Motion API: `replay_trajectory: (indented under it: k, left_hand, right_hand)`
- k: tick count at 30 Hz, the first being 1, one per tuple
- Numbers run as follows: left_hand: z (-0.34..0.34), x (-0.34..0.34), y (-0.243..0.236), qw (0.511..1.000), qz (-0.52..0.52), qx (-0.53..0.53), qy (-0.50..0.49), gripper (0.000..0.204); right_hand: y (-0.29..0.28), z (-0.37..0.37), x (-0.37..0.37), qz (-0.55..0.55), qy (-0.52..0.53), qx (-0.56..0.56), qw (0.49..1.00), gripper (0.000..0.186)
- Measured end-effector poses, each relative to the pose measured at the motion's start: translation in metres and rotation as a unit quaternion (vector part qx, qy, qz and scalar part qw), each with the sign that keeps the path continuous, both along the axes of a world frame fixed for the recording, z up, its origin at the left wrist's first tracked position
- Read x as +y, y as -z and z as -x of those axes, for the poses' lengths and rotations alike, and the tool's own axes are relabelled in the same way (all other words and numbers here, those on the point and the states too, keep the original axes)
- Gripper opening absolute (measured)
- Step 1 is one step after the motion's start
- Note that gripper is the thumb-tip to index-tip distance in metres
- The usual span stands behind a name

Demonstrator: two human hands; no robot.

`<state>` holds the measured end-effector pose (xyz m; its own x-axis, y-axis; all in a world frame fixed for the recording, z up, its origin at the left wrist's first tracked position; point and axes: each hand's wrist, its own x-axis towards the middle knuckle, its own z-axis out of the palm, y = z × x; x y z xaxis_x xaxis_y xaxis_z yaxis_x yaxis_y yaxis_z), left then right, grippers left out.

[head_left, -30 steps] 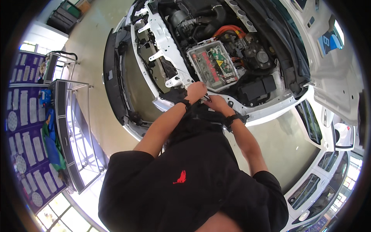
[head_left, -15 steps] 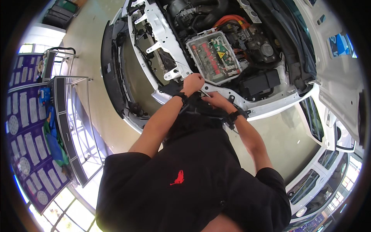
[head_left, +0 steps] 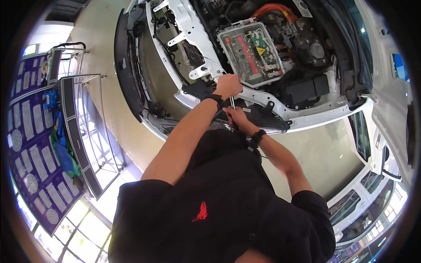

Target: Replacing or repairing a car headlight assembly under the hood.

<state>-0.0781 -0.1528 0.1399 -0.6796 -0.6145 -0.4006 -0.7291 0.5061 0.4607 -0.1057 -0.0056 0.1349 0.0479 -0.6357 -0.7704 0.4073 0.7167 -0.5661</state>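
Observation:
My left hand is closed on the upper end of a slim metal tool at the car's white front crossmember; its fingertips are hidden. My right hand grips the tool's lower, dark end, just below my left hand. Beside them lie black plastic trim and the white body edge. A clear-lidded box with red parts, a green board and a yellow warning triangle sits behind my hands, above a black box.
The opened engine bay has orange cables. At left stand wheeled metal-framed carts and purple display boards with blue and green cloth. A white panel rises at right, with another white vehicle below it.
My left hand has moved up, and the tool between my hands has swung more upright, with my right hand shifting left beneath it. The engine bay sits slightly higher and farther right in view.

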Motion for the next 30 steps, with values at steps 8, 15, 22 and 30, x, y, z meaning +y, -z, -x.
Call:
replay_trajectory:
  k: [8,15,22,30]
  left_hand:
    - [0.039,0.056,0.04,0.992,0.01,0.08,0.097,0.017]
    - [0.053,0.018,-0.009,0.962,-0.135,0.218,0.097,0.015]
    - [0.005,0.033,-0.05,0.918,-0.258,0.277,-0.115,0.011]
    - [-0.059,0.082,-0.043,0.7,-0.551,0.397,-0.222,0.015]
  right_hand:
    - [0.027,-0.069,-0.004,-0.081,0.471,-0.15,0.865,0.031]
    - [-0.01,0.003,0.01,-0.013,0.221,0.015,0.975,0.035]
    - [-0.044,0.056,0.028,-0.03,-0.101,0.196,0.975,0.036]
    - [-0.055,0.046,0.016,0.097,-0.245,0.256,0.93,0.031]
